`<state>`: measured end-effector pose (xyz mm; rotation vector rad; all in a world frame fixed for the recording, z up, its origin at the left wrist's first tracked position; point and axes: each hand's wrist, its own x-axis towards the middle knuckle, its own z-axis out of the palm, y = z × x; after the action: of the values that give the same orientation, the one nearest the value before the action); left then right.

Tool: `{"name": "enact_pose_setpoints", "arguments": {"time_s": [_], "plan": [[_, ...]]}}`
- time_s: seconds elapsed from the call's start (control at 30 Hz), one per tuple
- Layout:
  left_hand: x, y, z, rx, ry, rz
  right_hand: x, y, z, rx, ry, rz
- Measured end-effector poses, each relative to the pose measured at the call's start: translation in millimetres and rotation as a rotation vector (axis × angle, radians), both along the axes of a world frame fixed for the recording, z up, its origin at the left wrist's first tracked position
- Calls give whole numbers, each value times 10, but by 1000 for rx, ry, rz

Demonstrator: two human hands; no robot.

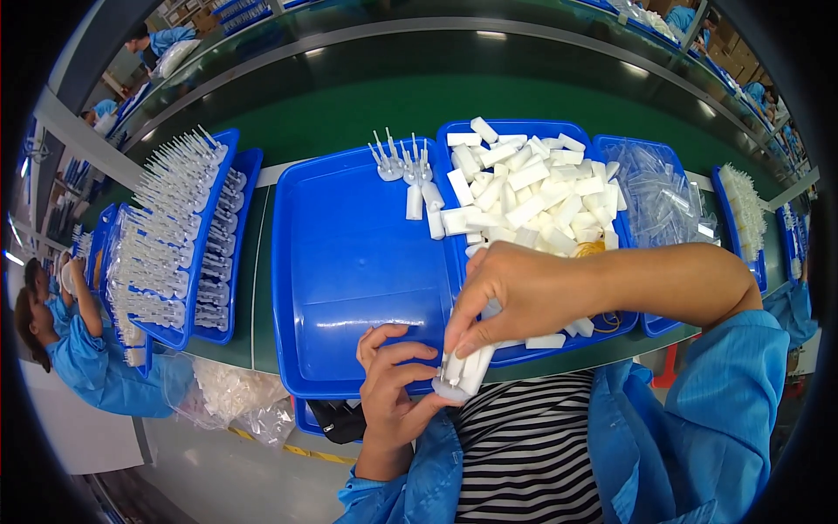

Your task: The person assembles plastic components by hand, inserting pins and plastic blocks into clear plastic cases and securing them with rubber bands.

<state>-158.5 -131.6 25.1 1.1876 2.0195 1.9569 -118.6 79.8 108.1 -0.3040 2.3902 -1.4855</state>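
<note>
Close to my body, over the front edge of the bench, my left hand (397, 389) grips a small white part with a round base (449, 389). Its thumb and fingertips close around that base. My right hand (515, 293) reaches across from the right, fingertips pinched together at the top of the same part. A white block (476, 371) rises from the base beside the right fingers; I cannot tell if it is fixed there. Behind my left hand lies a large blue tray (367, 262), with several pronged white parts (401, 162) and white blocks in its far right corner.
A blue tray heaped with white blocks (524, 183) adjoins on the right, rubber bands (607, 323) at its near side. Beyond it sits a tray of clear plastic pieces (659, 196). Stacked trays of pronged parts (175, 236) stand left, near a co-worker in blue (96, 349).
</note>
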Motion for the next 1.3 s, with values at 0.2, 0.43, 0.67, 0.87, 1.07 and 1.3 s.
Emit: {"name": "enact_pose_setpoints", "arguments": {"time_s": [0.2, 0.43, 0.67, 0.87, 1.07, 1.3], "plan": [[-72, -53, -39, -95, 180, -95, 112, -127, -93, -36, -9, -30], [-129, -82, -62, 2, -38, -188, 38, -146, -80, -70, 30, 30], [-115, -21, -83, 313, -297, -104, -689, 186, -114, 545, 520, 7], [-131, -3, -134, 459, -222, 10, -1072, 30, -252, 1366, 328, 221], [-147, -126, -236, 521, -253, 81, -1187, 10, -433, 1369, 451, 266], [-95, -47, -181, 568, -404, 63, -1178, 95, -530, 1239, 514, 210]]}}
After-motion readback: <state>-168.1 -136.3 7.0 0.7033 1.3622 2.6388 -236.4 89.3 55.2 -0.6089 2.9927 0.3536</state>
